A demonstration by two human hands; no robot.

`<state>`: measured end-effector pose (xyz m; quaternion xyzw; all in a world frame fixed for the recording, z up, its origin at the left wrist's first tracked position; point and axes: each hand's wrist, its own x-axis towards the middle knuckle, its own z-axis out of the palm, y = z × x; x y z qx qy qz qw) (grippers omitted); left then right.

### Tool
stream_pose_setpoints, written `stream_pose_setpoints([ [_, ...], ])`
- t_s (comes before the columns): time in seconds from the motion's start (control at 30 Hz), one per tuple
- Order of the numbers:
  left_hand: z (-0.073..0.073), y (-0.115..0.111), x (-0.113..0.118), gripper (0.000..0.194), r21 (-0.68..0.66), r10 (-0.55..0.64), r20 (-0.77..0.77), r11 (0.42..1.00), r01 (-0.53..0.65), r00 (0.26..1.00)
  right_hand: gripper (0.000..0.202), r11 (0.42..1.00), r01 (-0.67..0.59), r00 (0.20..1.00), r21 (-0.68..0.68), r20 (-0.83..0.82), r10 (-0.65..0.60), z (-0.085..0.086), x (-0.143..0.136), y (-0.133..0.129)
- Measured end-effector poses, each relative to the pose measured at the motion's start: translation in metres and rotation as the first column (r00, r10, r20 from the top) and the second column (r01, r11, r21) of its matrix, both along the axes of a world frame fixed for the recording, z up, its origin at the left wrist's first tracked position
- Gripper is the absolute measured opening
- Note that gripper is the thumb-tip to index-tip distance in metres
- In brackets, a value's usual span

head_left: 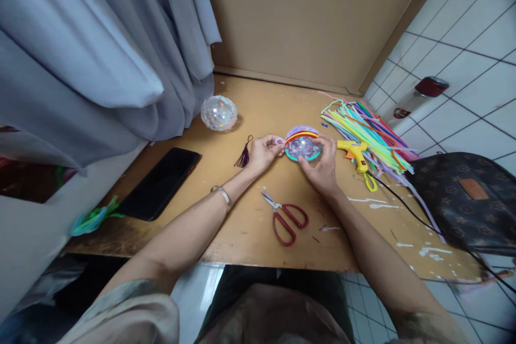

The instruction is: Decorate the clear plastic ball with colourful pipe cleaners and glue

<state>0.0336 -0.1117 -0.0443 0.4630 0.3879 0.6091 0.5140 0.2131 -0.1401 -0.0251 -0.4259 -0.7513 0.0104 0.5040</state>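
Left hand: fingers pinching small lilac ring, right at the ball's left edge; can't tell if ring is attached.
Right hand: fingers curled round the ball's right side, thumb at lower edge.
Decorated ball: between both hands, over the desk; see-through middle, lilac top, red and yellow bands, teal lower rim.
Ring risk: if its hold is weak, a sideways tug could pull it off or skew it.
Ball risk: looks thin; a hard right-hand squeeze might dent it or shift the bands.
Glue gun: lying just beside right fingers, front end towards them; if hot, an outward slip could burn. Heat not visible.
Black cord: runs from gun past the bag; a forearm snag might drag the gun.
Tassel: dark purple, near left hand; sleeve or wrist could sweep it.
Scissors: red handles, between forearms, blades slightly apart; careless wrist drop might catch them.
Pipe cleaners: loose heap beyond gun, easily tangled.
Clear ball: far left; round, may roll if bumped.
Phone: left side, face dark.
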Motion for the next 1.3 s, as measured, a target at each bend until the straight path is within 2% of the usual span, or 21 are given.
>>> stream_pose_setpoints([
  [0.2,-0.0002,0.0003,-0.0023,0.027,0.002,-0.024,-0.02,1.0,0.024,1.0,0.042,1.0,-0.006,1.0,-0.006,0.002,0.006,-0.0009,0.001,0.0011],
  [0.57,-0.0006,0.0018,-0.0069,0.021,-0.015,-0.04,-0.029,0.999,0.039,0.999,0.043,1.0,0.002,1.0,0.002,0.018,-0.002,-0.0021,0.0013,0.0024],
  [0.93,0.0038,-0.0013,-0.0059,0.035,-0.054,-0.061,0.033,0.997,0.063,0.998,0.044,1.0,-0.001,1.0,-0.014,0.009,0.001,-0.003,0.0012,0.0024],
  [1.13,0.006,-0.0027,-0.008,0.035,-0.062,-0.073,0.012,0.995,0.074,0.997,0.044,1.0,-0.004,1.0,-0.03,-0.009,0.003,-0.0034,0.0015,0.0029],
  [1.3,0.0065,-0.004,-0.0099,0.037,-0.059,-0.099,0.056,0.993,0.103,0.993,0.045,1.0,0.004,1.0,-0.004,-0.007,-0.004,-0.004,0.0033,0.0048],
])
